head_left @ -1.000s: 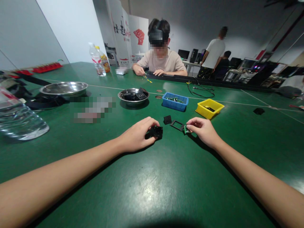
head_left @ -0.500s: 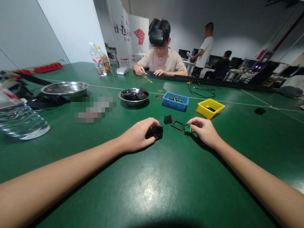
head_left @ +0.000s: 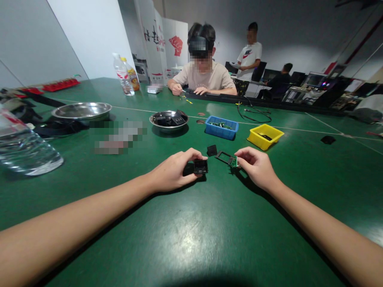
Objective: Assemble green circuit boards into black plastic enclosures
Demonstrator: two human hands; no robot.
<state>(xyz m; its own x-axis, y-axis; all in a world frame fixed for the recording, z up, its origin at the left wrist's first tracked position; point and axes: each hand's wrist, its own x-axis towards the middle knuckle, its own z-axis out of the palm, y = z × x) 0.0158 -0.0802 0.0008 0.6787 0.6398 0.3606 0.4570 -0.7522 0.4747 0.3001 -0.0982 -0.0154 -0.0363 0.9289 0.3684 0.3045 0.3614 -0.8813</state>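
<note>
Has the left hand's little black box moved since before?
Yes: the left hand turned the hollow black plastic box so its open side faces the camera; the small silver metal bowl stayed put.

The left hand [head_left: 176, 170] and right hand [head_left: 256, 165] are bare, with slim fingers [head_left: 192, 152]. Both arms [head_left: 89, 215] are bare too, thin at the wrists [head_left: 146, 184] and wider further back.

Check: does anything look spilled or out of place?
Nothing looks spilled. A black piece lies alone on the right of the table, away from the black box in the left hand and circuit board in the right hand; perhaps a stray.
</note>
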